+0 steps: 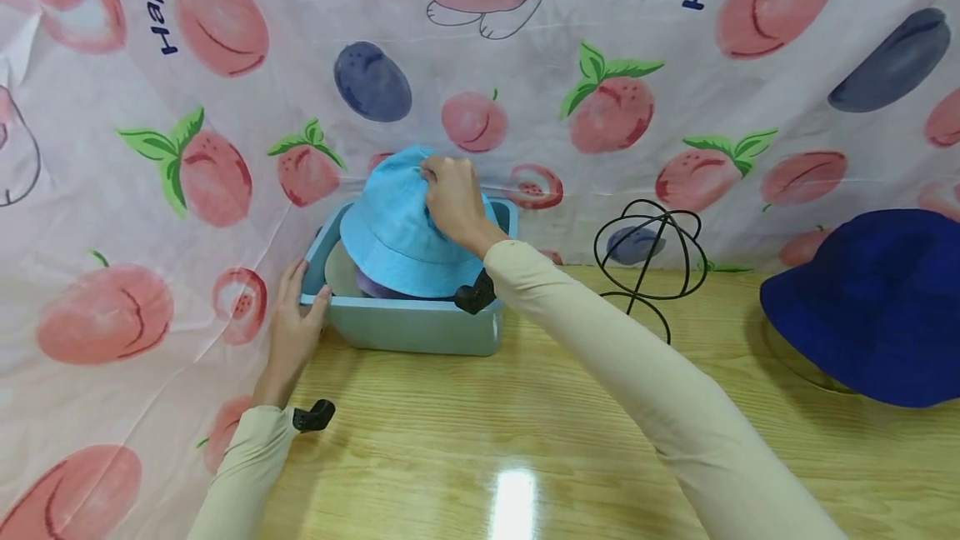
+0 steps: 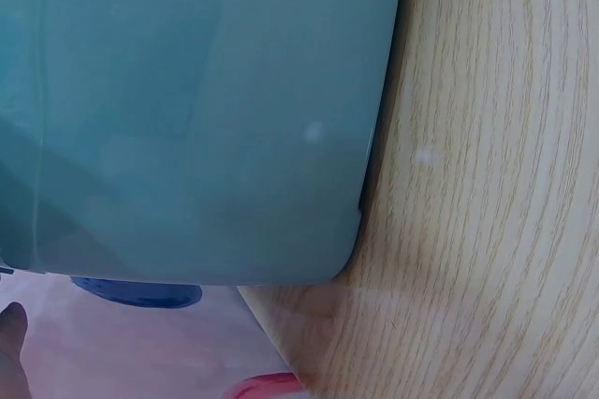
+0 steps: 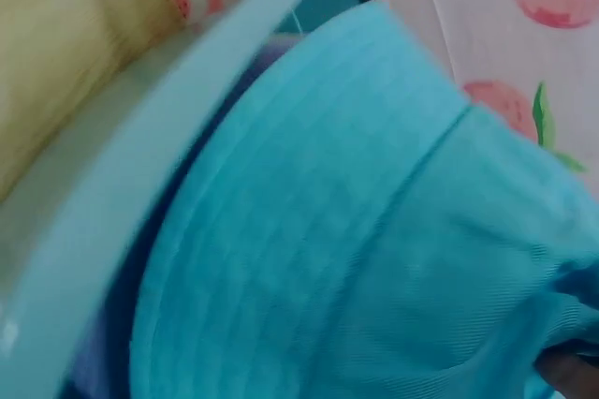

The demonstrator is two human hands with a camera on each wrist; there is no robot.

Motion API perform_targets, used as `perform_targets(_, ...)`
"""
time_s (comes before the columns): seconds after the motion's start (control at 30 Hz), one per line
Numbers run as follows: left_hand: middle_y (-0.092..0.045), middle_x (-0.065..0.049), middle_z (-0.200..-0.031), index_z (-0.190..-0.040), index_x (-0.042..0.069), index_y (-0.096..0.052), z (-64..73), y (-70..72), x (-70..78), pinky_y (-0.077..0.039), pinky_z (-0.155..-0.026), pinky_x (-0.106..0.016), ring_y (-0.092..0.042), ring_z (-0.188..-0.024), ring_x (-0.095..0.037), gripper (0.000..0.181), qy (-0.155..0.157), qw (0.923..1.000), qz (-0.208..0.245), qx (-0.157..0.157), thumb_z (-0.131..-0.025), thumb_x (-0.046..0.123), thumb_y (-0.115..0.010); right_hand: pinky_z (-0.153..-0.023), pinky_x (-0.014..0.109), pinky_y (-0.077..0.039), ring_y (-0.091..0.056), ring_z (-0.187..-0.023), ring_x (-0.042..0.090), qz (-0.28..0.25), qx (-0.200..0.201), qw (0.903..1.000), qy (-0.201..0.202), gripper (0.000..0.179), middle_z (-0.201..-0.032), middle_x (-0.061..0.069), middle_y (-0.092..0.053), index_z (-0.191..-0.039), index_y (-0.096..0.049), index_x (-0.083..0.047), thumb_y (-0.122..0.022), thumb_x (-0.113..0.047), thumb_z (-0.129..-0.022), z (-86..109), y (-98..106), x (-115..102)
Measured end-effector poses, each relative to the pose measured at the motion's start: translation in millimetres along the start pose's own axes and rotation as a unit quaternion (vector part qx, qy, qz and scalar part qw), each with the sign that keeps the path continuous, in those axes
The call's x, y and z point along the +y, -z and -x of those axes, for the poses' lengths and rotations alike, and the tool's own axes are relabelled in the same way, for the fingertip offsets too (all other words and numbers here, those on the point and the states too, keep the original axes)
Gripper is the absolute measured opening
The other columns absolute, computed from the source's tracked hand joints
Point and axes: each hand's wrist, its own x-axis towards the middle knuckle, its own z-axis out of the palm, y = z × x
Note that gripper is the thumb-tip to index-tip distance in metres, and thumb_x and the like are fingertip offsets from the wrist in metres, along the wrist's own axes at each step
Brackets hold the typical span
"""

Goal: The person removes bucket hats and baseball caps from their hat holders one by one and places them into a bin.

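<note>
A light blue bucket hat (image 1: 405, 227) sits over the teal plastic bin (image 1: 420, 327), its brim overlapping the bin's opening. My right hand (image 1: 456, 198) pinches the cloth at the hat's crown, and the gathered folds show at the edge of the right wrist view. Beneath the brim, part of a purple item (image 1: 375, 286) and a grey-green one (image 1: 341, 269) show inside the bin. My left hand (image 1: 295, 323) rests against the bin's left front corner, thumb along the rim. The left wrist view is filled by the bin's smooth side (image 2: 206, 118).
A black wire hat stand (image 1: 648, 265) stands right of the bin on the wooden table (image 1: 420, 432). Farther right, a dark blue bucket hat (image 1: 877, 315) hangs over another stand. A fruit-print cloth (image 1: 510, 65) covers the back and left side.
</note>
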Motion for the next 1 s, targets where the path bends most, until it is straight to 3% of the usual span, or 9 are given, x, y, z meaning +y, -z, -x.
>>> perform_targets(0.3,-0.03,-0.013,-0.15,-0.144,0.0,-0.036,0.0,-4.9,0.6,-0.019,-0.11,-0.053,-0.026,-0.136,-0.025,0.06,-0.002,1.0,0.005,0.003,-0.094,0.026,-0.057,-0.076,0.023,-0.05,-0.065,-0.093,0.019,0.034,-0.088,0.9948,0.036,0.022,-0.105,0.01,-0.069,-0.109,-0.071,-0.004,-0.054,-0.009,-0.096,15.5,6.9,-7.7)
perform_targets(0.47,-0.031,-0.012,-0.149,-0.143,0.0,-0.037,-0.5,-4.1,0.1,-0.019,-0.11,-0.053,-0.027,-0.136,-0.025,0.059,0.0,0.9999,0.007,0.011,-0.094,0.024,-0.057,-0.065,0.022,-0.044,-0.061,-0.079,0.017,0.038,-0.138,0.9879,0.058,0.02,-0.086,0.01,-0.069,-0.093,-0.075,-0.004,-0.055,-0.006,-0.095,23.2,12.0,-8.3)
perform_targets(0.6,-0.03,-0.012,-0.15,-0.144,-0.001,-0.036,-0.4,-3.4,-0.6,-0.019,-0.11,-0.053,-0.026,-0.136,-0.025,0.058,0.002,0.9999,0.008,0.009,-0.094,0.023,-0.057,-0.067,0.021,-0.045,-0.061,-0.076,0.016,0.029,-0.176,0.9816,0.067,0.021,-0.084,0.011,-0.069,-0.089,-0.075,-0.004,-0.054,-0.005,-0.095,30.2,13.0,-7.6)
perform_targets(0.77,-0.03,-0.011,-0.15,-0.144,0.0,-0.036,-0.6,-3.4,-1.0,-0.018,-0.11,-0.054,-0.026,-0.136,-0.025,0.059,0.004,0.9999,0.011,0.007,-0.094,0.024,-0.056,-0.06,0.021,-0.042,-0.057,-0.067,0.014,0.02,-0.161,0.9849,0.061,0.02,-0.08,0.009,-0.068,-0.092,-0.074,-0.005,-0.055,-0.007,-0.095,31.6,12.3,-5.4)
perform_targets(0.87,-0.029,-0.011,-0.15,-0.144,0.001,-0.035,-1.1,-3.4,-0.9,-0.018,-0.11,-0.055,-0.026,-0.136,-0.025,0.059,0.006,0.9999,0.013,0.005,-0.095,0.024,-0.056,-0.064,0.021,-0.045,-0.061,-0.073,0.014,0.024,-0.146,0.9871,0.061,0.018,-0.09,0.008,-0.07,-0.099,-0.074,-0.006,-0.057,-0.009,-0.094,27.9,11.3,-4.3)
perform_targets(1.0,-0.029,-0.01,-0.151,-0.145,0.001,-0.035,-0.6,-2.9,-1.2,-0.019,-0.109,-0.055,-0.027,-0.135,-0.026,0.058,0.008,0.9999,0.012,0.003,-0.095,0.022,-0.056,-0.073,0.023,-0.049,-0.063,-0.086,0.015,0.017,-0.171,0.9837,0.054,0.021,-0.107,0.009,-0.069,-0.109,-0.071,-0.005,-0.057,-0.01,-0.095,27.9,11.0,-5.3)
